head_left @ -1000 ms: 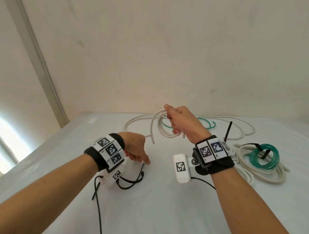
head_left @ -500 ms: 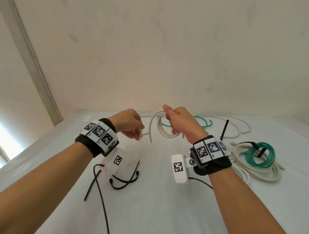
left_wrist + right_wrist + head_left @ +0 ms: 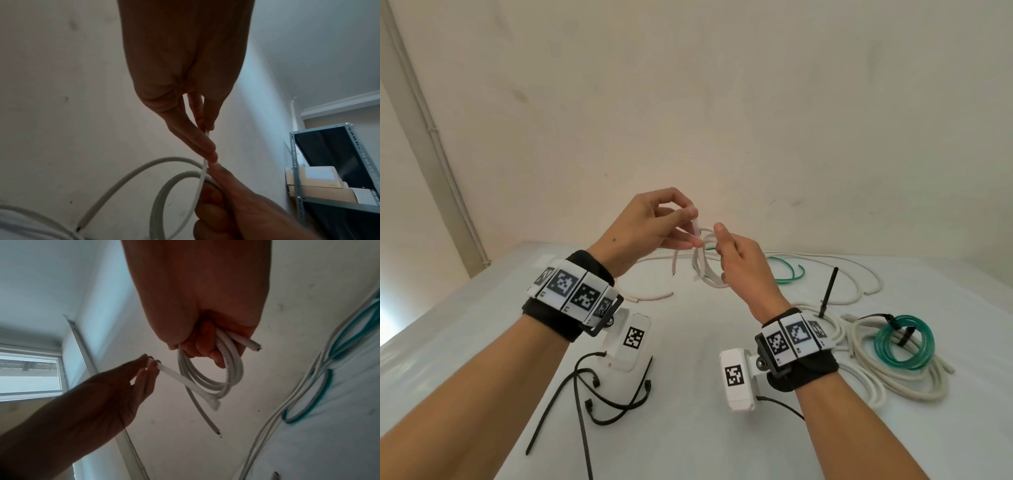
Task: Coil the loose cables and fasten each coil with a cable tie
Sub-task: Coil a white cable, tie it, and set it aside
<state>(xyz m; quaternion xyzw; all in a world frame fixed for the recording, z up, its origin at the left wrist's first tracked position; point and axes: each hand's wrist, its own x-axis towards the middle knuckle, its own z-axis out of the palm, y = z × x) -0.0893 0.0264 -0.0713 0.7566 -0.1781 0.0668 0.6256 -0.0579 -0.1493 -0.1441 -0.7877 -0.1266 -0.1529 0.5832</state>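
1. Since the earlier head view, the left hand (image 3: 650,222) has risen from low over the worktop (image 3: 688,445) to meet the right hand (image 3: 739,263), and it now carries a white cable tie (image 3: 185,384) that it did not hold before.
2. Left fingers (image 3: 197,142) pinch the upper end of that tie between thumb and fingertips; the strap runs down across the white coil (image 3: 213,374) and its free end hangs just below the loops.
3. Right fingers (image 3: 205,347) are curled tight through the white coil, holding its loops bunched in the air above the far middle of the worktop, with one cut end poking out past the fist and another dangling below.
4. Done, by the look of it: a green coil (image 3: 904,342) and a larger white coil (image 3: 887,377) lie near the right edge, with black ties around them.
5. In hand: the tie touches the held coil but is not yet closed round it; whether it has been threaded at all I cannot tell.
6. Left to do: loose white cable (image 3: 859,274) and green cable (image 3: 791,270) trail along the far edge, uncoiled.
7. Spare black ties (image 3: 599,397) lie near the front left of the worktop.
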